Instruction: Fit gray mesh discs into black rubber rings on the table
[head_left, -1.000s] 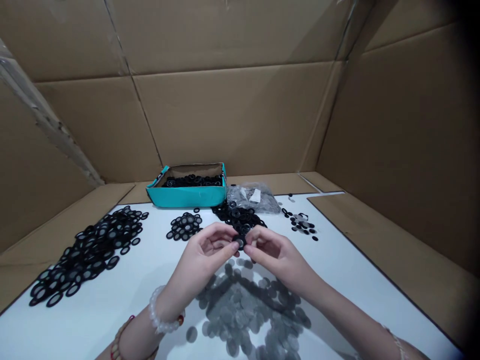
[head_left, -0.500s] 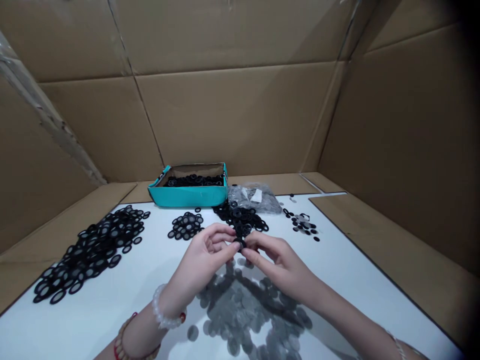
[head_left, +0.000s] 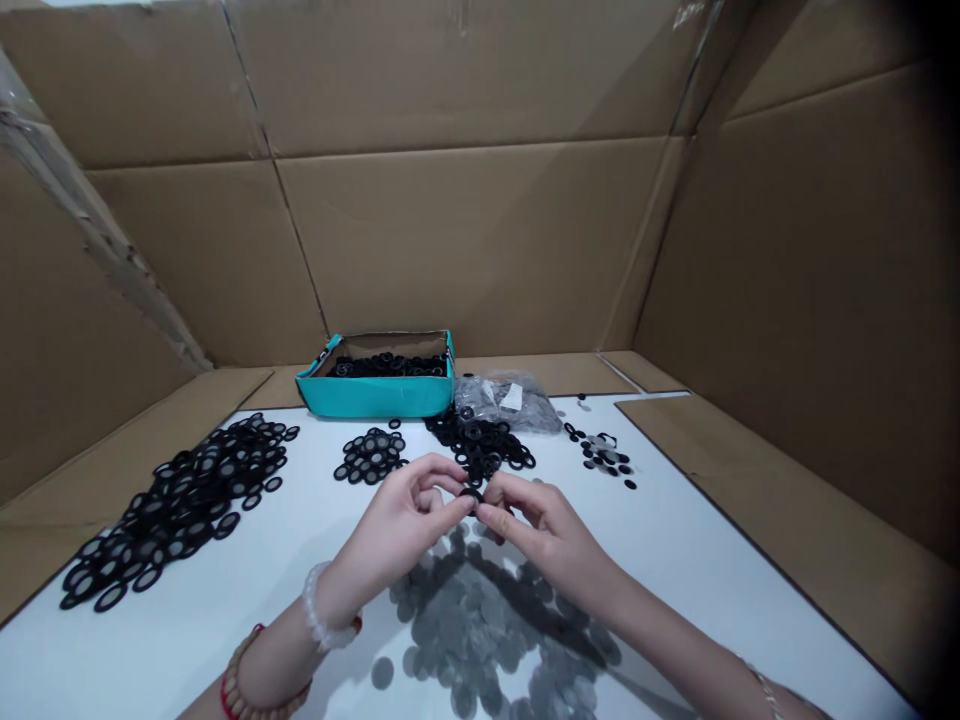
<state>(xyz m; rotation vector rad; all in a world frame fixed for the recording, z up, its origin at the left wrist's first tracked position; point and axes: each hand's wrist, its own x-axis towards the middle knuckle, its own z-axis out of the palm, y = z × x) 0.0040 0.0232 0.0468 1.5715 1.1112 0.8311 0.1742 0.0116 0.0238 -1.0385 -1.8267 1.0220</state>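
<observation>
Both my hands meet at the middle of the white table. Between their fingertips is a small black rubber ring [head_left: 472, 494], pinched by my left hand [head_left: 401, 522] and my right hand [head_left: 536, 530]. Just below my hands lies a spread of flat grey mesh discs [head_left: 480, 620]. A heap of black rings with mesh centres [head_left: 480, 445] sits just beyond my fingers, and a smaller heap [head_left: 370, 455] lies beyond my left hand. The largest heap of rings [head_left: 184, 500] stretches along the left.
A teal box [head_left: 379, 398] holding black rings stands at the far edge of the white table [head_left: 232, 640]. A plastic bag of grey discs [head_left: 510, 403] lies beside it, and a small mixed scatter [head_left: 604, 452] lies right. Cardboard walls [head_left: 465, 240] surround the table.
My hands have shifted slightly toward me with the small ring still between them, and my fingers have changed their grip on it. The heaps on the table look unmoved.
</observation>
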